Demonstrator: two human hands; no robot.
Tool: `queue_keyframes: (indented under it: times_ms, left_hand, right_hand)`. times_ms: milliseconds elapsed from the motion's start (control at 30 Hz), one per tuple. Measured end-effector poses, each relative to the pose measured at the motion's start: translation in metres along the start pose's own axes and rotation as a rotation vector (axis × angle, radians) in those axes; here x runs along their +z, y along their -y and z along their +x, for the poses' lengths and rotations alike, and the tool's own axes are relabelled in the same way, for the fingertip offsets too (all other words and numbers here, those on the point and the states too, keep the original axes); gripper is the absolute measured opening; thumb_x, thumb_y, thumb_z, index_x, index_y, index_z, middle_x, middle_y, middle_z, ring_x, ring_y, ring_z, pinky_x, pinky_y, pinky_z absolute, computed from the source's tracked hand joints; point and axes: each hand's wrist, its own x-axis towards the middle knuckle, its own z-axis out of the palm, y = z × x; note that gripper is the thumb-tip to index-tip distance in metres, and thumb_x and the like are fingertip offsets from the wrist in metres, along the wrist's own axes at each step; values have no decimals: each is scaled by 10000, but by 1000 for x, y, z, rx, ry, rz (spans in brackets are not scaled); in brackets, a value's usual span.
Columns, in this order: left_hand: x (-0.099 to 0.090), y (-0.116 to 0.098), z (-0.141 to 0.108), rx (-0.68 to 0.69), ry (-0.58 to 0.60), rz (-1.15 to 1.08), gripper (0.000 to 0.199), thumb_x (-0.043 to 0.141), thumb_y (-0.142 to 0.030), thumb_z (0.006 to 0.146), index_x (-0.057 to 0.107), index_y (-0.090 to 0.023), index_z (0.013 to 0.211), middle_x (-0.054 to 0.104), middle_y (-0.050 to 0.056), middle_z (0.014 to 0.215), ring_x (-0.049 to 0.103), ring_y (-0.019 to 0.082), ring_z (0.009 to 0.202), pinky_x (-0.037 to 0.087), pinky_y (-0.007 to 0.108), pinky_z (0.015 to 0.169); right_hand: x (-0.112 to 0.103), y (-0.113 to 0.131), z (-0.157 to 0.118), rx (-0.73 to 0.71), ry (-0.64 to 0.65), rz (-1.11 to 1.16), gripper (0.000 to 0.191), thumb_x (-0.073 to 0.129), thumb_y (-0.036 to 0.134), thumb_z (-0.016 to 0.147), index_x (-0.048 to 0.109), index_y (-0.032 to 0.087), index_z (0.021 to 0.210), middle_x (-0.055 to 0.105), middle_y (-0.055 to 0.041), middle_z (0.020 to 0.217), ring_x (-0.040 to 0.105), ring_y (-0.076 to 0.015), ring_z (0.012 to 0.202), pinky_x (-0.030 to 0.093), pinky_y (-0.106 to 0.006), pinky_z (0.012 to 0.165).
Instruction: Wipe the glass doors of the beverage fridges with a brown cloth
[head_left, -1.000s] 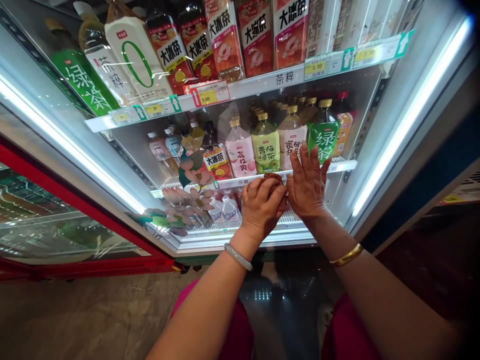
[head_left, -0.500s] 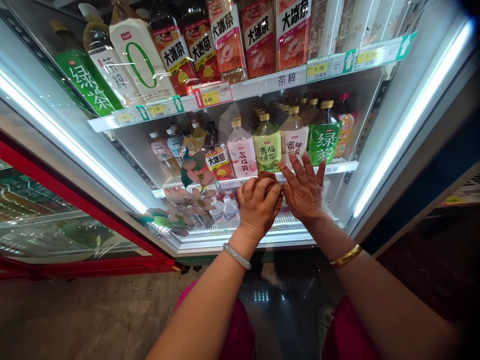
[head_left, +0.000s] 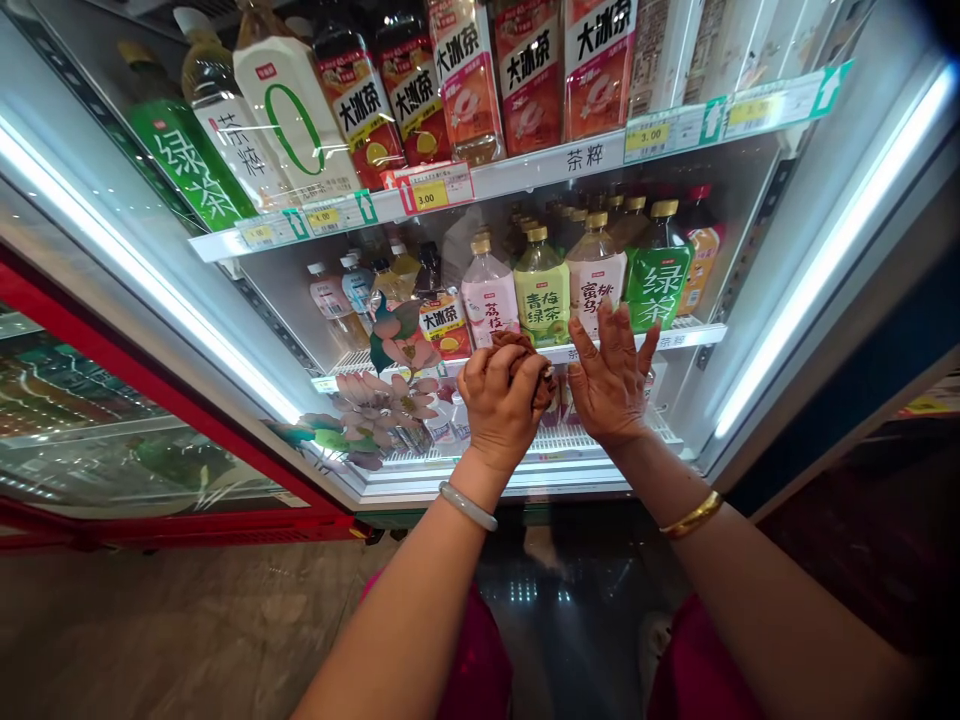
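Bunched in the fingers of my left hand (head_left: 501, 405) is a crumpled brown cloth (head_left: 541, 385), pressed against the glass door (head_left: 585, 465) of a lit drinks fridge. My right hand (head_left: 613, 378) lies spread on the same glass, a little to the right of the cloth, with nothing in it. Behind the glass stand a pink-labelled bottle (head_left: 489, 298), a yellow-green one (head_left: 541, 300) and a green one (head_left: 660, 275). A flower decal (head_left: 394, 400) is on the door, left of my left hand.
Larger bottles (head_left: 360, 110) fill the upper shelf, above a strip of price tags (head_left: 431, 193). At the left is a second fridge with a red frame (head_left: 225, 525). Brown floor (head_left: 225, 630) lies below.
My left hand has slid slightly left with the cloth, widening the gap to my right hand. More of the cloth shows. The view has shifted a little.
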Motion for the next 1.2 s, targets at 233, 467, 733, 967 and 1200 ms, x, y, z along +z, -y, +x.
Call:
queue_keyframes:
  times_ms: [233, 467, 733, 967, 1200]
  left_hand:
    - [-9, 2, 11, -20, -51, -68, 243, 700, -339, 904, 766, -271, 1128, 650, 106, 1206, 468, 297, 1258, 362, 431, 1129]
    - [4, -10, -5, 18, 31, -23, 213, 704, -345, 902, 771, -293, 1098, 687, 80, 1163, 496, 293, 1218, 382, 442, 1080]
    - [-11, 11, 20, -66, -106, -51, 264, 716, -305, 880, 743, -277, 1141, 647, 97, 1207, 493, 288, 1235, 370, 443, 1119]
    - [2, -2, 1, -46, -35, -10, 213, 723, -339, 877, 756, -276, 1078, 660, 87, 1166, 481, 296, 1213, 365, 448, 1086]
    - [-4, 1, 12, 14, -71, -16, 243, 758, -278, 850, 741, -274, 1092, 676, 84, 1160, 513, 290, 1191, 393, 434, 1069]
  right_hand:
    - [-2, 2, 1, 4, -14, 2, 669, 348, 370, 1055, 71, 293, 1658, 260, -92, 1712, 112, -231, 1617, 28, -599, 1299]
    - [0, 1, 2, 10, -17, 2, 690, 378, 340, 1045, 61, 308, 1658, 267, -85, 1710, 162, -259, 1609, 52, -638, 1288]
    - [-2, 3, 2, 19, -20, 30, 718, 409, 300, 1032, 55, 331, 1656, 261, -55, 1714, 170, -250, 1608, 37, -627, 1294]
    - [0, 2, 2, 0, -43, 22, 710, 425, 283, 1029, 94, 311, 1656, 267, -66, 1710, 161, -244, 1610, 64, -633, 1293]
    - [0, 3, 3, 0, -66, 13, 697, 428, 279, 1029, 120, 299, 1655, 307, -73, 1694, 165, -230, 1609, 63, -625, 1299]
